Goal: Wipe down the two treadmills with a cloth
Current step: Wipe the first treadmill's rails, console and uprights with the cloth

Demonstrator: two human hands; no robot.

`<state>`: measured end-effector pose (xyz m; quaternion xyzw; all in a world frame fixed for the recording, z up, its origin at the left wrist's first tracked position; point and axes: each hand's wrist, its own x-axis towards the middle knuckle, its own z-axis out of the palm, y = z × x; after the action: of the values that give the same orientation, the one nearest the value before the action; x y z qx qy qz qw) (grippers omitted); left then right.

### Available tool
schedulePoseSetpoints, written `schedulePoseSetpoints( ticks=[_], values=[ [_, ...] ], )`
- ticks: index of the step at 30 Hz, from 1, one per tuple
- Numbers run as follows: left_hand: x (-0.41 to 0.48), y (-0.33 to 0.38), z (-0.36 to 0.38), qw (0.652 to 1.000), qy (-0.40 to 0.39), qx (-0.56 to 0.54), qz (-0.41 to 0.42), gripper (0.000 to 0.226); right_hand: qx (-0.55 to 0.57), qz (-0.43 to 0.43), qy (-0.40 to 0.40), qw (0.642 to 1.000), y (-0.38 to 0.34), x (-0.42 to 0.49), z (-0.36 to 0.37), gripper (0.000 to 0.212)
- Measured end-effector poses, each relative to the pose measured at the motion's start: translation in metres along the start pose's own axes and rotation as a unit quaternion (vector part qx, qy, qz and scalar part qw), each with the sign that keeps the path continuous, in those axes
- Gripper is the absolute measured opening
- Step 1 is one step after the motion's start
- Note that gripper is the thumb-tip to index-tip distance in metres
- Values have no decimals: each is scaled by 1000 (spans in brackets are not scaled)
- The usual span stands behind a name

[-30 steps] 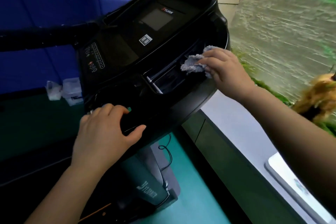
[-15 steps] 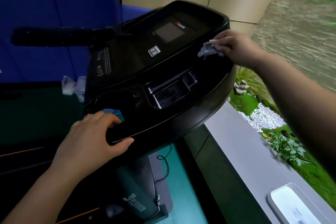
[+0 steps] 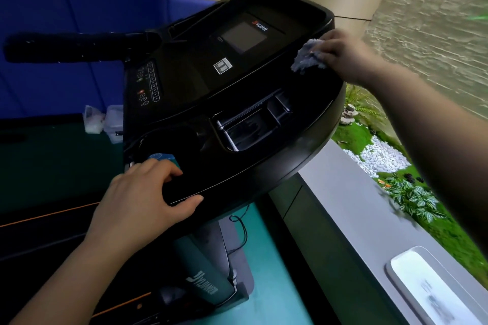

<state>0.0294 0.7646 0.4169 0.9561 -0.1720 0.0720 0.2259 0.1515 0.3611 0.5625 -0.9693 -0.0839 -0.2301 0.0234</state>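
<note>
Pinching the cloth (image 3: 307, 58), right hand (image 3: 344, 57) went from tray (image 3: 248, 129) up to console (image 3: 184, 79) rim; tray prob done, tho it's dark.

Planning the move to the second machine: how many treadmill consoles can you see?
1: the black console, centre, with the cloth on its far right rim. A second may be out of frame.

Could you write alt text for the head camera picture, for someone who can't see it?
A person's right hand holds a grey cloth against the right edge of a black treadmill console, while the left hand grips its near rim.
</note>
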Motion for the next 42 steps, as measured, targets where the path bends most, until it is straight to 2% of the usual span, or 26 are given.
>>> schedulePoseSetpoints(
  ticks=[6, 10, 16, 21, 25, 27, 30, 31, 34, 36, 39, 42],
  values=[
    [-1, 2, 1, 1000, 1, 15, 5, 57, 11, -38, 76, 996, -53, -84, 16, 32],
    [-2, 3, 1, 1000, -2, 12, 5, 57, 27, -54, 139, 988, -132, -140, 53, 29],
    [-2, 1, 4, 999, 11, 38, 6, 59, 92, -58, 183, 977, -243, -167, 107, 22],
    [-2, -3, 5, 998, 17, 50, 20, 62, 91, -160, 194, 964, -213, -172, 107, 28],
    [-2, -4, 5, 999, 21, 39, 21, 62, 55, -118, 214, 968, -159, -159, 86, 27],
    [-2, -4, 6, 999, 20, 36, 21, 62, 48, -64, 196, 977, -145, -147, 70, 25],
    [-3, -7, 1, 999, -11, 25, 22, 65, 136, -13, 143, 980, -146, -124, 39, 24],
    [-4, -9, -2, 999, -24, 32, 25, 66, 160, -39, 97, 981, -150, -116, 30, 24],
    [-10, -22, -12, 993, -42, 100, 37, 72, 141, -178, -126, 966, -170, -102, 26, 22],
    [-16, -36, -18, 991, -57, 117, 18, 75, 121, -195, -219, 948, -182, -96, 35, 21],
    [-25, -59, -24, 991, -66, 111, -23, 78, 126, -195, -245, 941, -187, -72, 47, 23],
    [-29, -68, -23, 993, -25, 112, -20, 73, 118, -192, -253, 941, -190, -37, 67, 23]
  ],
)
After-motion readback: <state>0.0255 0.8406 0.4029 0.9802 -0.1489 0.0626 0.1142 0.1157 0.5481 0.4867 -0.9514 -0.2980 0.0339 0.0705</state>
